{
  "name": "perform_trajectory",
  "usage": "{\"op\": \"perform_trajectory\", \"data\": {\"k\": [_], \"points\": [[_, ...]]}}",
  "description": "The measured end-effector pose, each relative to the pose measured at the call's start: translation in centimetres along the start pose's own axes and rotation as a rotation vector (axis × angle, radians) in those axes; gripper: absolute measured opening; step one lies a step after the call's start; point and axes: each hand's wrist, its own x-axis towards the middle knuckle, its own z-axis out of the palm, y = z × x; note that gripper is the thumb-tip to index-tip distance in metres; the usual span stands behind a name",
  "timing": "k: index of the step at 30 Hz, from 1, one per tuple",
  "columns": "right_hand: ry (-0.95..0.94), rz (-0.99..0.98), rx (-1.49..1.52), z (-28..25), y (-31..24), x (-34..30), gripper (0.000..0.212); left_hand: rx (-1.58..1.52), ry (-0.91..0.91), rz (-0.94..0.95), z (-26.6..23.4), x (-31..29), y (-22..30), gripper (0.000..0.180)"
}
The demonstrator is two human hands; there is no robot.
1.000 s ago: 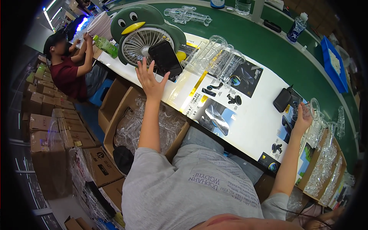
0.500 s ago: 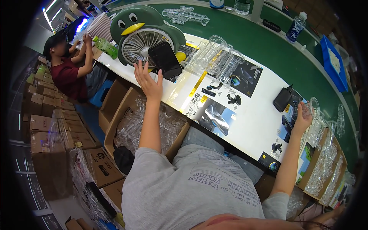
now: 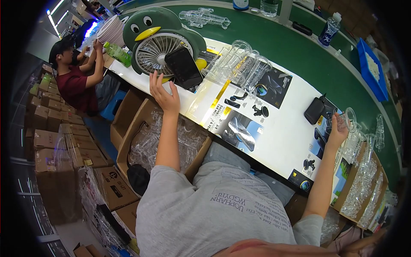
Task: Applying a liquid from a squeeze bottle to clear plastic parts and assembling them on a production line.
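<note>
My left hand (image 3: pixel 165 96) is raised over the near edge of the table, fingers apart, with nothing in it. Just beyond its fingertips are a green penguin-shaped fan (image 3: pixel 128 29) and a dark phone (image 3: pixel 184 68) leaning against it. At the right, my right hand (image 3: pixel 338 132) grips a clear tubular piece (image 3: pixel 351 120) with a round flared end; fingers cover part of it. Beside that hand lies a black adapter-like block (image 3: pixel 315 110). Several similar clear pieces (image 3: pixel 239 66) lie in a group on the middle of the printed white sheet (image 3: pixel 278 132).
Open cardboard boxes of clear pieces stand below left (image 3: pixel 171 137) and at the right (image 3: pixel 361 188). A green bottle (image 3: pixel 117 53), a blue-labelled bottle (image 3: pixel 329 30) and a blue tray (image 3: pixel 371 70) are farther out. A co-worker (image 3: pixel 77 85) sits at the left.
My left hand has dipped slightly, its thumb a little lower and closer to the fingers. My right hand keeps its grip on the clear piece, almost still.
</note>
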Motion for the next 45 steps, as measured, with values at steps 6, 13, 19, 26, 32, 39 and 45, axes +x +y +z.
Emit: {"op": "perform_trajectory", "data": {"k": [6, 13, 19, 26, 32, 39, 45], "points": [[-0.011, -0.006, 0.039, -0.2, 0.2, 0.1, 0.035, -0.206, 0.082, 0.125, -0.7, 1.4, 4.4, 0.034], [0.007, 0.009, 0.029, -0.4, 0.2, 0.1, 0.035, -0.740, 0.042, 0.474, 1.7, 3.2, 15.5, 0.039], [0.005, 0.012, 0.040, 0.0, -0.3, -0.2, 0.034, -0.978, -0.080, 0.654, 5.5, 3.7, 22.5, 0.038], [-0.024, -0.080, -0.199, -0.2, -2.0, 0.3, 0.033, -1.060, -0.129, 0.386, 9.7, 2.4, 23.4, 0.039], [0.069, -0.032, -0.084, 0.0, -2.0, 1.1, 0.038, -1.262, -0.386, 0.362, 8.1, 2.8, 22.9, 0.013], [0.022, 0.025, -0.108, -1.1, -1.8, 0.8, 0.036, -1.326, -0.698, 0.332, 6.8, 1.7, 24.0, 0.018], [0.070, 0.034, -0.159, -1.1, -1.9, 1.6, 0.037, -1.311, -0.791, 0.360, 7.0, 1.5, 24.0, 0.020]]}}
